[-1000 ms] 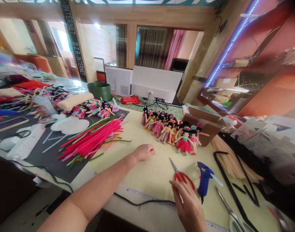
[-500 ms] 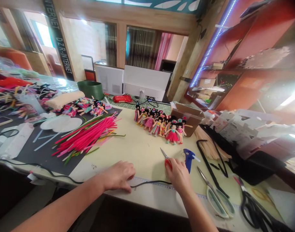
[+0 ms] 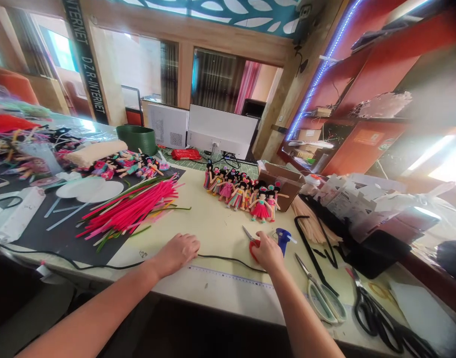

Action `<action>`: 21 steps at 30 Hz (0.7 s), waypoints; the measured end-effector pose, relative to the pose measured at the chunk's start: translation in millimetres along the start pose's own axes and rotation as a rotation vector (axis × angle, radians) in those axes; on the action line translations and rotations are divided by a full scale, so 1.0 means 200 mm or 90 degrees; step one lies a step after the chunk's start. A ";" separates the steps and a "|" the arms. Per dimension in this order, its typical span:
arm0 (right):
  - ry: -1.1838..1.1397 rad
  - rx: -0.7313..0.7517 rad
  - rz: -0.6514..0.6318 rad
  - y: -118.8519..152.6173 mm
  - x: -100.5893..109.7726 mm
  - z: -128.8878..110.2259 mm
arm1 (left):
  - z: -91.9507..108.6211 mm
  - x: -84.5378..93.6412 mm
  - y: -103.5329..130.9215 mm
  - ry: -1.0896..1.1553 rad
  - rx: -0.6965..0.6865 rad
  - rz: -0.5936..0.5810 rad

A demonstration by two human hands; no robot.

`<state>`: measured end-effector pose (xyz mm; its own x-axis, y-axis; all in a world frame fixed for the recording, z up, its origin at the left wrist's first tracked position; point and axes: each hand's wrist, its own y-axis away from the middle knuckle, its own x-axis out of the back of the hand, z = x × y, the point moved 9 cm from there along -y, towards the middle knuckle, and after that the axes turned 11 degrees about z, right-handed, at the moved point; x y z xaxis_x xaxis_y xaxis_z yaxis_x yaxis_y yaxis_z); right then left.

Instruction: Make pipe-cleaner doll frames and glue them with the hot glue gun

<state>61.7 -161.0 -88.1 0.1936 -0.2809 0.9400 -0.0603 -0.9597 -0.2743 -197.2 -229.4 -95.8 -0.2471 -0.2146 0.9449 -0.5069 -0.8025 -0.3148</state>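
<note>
A pale yellow sheet covers the middle of the tabletop (image 3: 209, 226), with a dark mat (image 3: 69, 243) to the left and a printed ruler scale (image 3: 228, 276) along the near edge. Beyond stand 2 white monitors (image 3: 222, 130), then wood-framed windows; reddish shelves (image 3: 377, 136) with a light strip (image 3: 317, 79) rise at the right.

The red-handled scissors (image 3: 253, 247) are near the sheet's middle, between the black cable (image 3: 228, 257) and the group of dolls (image 3: 263, 210). Their long axis runs obliquely — tips away from the person and a little leftward, handles toward the right hand (image 3: 268, 251), whose fingers are curled around them. The blue glue gun (image 3: 283, 238) lies just beside.

The left hand (image 3: 181, 250) rests palm down, fingers loosely bent, by the cable — whether it holds anything cannot be told. Pink stems (image 3: 133, 204) slant away rightward.
</note>
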 end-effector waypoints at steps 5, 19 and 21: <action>-0.061 -0.041 0.017 -0.03 0.02 0.00 | -0.07 -0.02 -0.11 -0.029 -0.013 0.009; -0.515 -0.029 -0.104 0.19 0.12 -0.14 | -0.11 -0.04 -0.30 0.208 0.058 -0.145; -0.643 -0.049 -0.187 0.28 0.19 -0.14 | -0.11 -0.03 -0.36 0.206 0.055 -0.139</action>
<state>39.1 -225.0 -61.9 0.9341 0.0555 0.3527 0.0655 -0.9977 -0.0165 -177.0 -158.9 -81.8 -0.3963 0.1418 0.9071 -0.5079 -0.8569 -0.0879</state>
